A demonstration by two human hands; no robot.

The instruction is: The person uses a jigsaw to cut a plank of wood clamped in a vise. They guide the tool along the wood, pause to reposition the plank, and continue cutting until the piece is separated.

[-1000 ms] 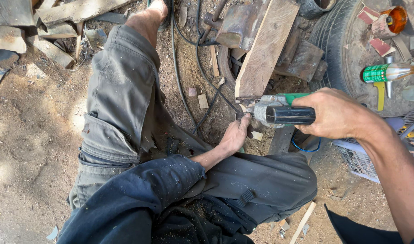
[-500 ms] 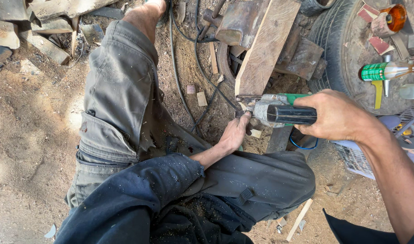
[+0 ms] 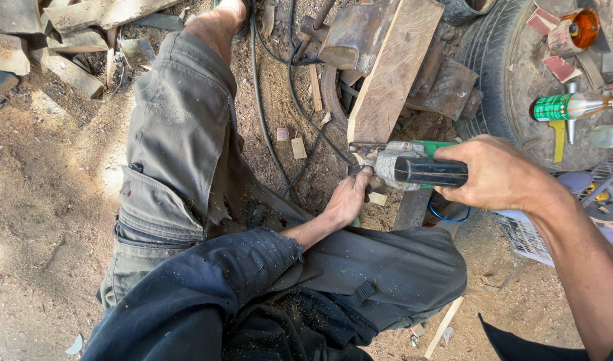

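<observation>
I sit on dusty ground with my legs spread. My right hand (image 3: 497, 175) grips the black handle of a green and grey angle grinder (image 3: 413, 166), held level with its head against the near end of a wooden plank (image 3: 394, 67). My left hand (image 3: 346, 198) reaches under the grinder's head, fingers closed around something small that I cannot make out. The plank leans away from me over rusty metal pieces (image 3: 360, 30).
Black cables (image 3: 273, 107) run over the sawdust between my legs. A tyre (image 3: 500, 80) at the right carries a green spray can (image 3: 564, 107), sandpaper scraps and an orange lamp. Wood offcuts (image 3: 65, 47) lie at the top left. A white crate (image 3: 574, 214) stands at the right.
The grinder and my right hand have shifted slightly left and down towards the plank's end. My left hand stays under the grinder's head.
</observation>
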